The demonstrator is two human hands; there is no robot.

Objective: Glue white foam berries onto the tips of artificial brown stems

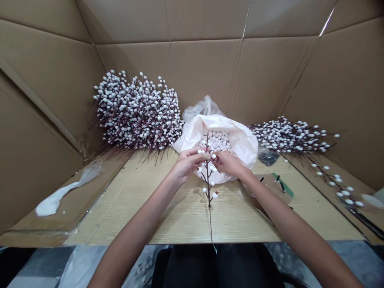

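A dark brown artificial twig with white berries [208, 180] hangs upright before me, its thin bare stem reaching down past the table edge. My left hand [189, 162] is closed, pinching the twig near its upper part between thumb and fingers. From the other side my right hand [228, 163] is closed in a pinch at a white berry [214, 156] beside the stem; its fingertips are partly hidden. Directly behind both hands stands an open white plastic bag [244, 138] with many loose white berries [219, 140] inside.
A large heap of berry twigs [138, 112] lies at back left, a smaller bunch [288, 134] at right. Cardboard walls [198, 72] surround the table [126, 216]. A brown card piece with a green edge [274, 186], a black packet [268, 157] and white plastic wrap [64, 196] lie around.
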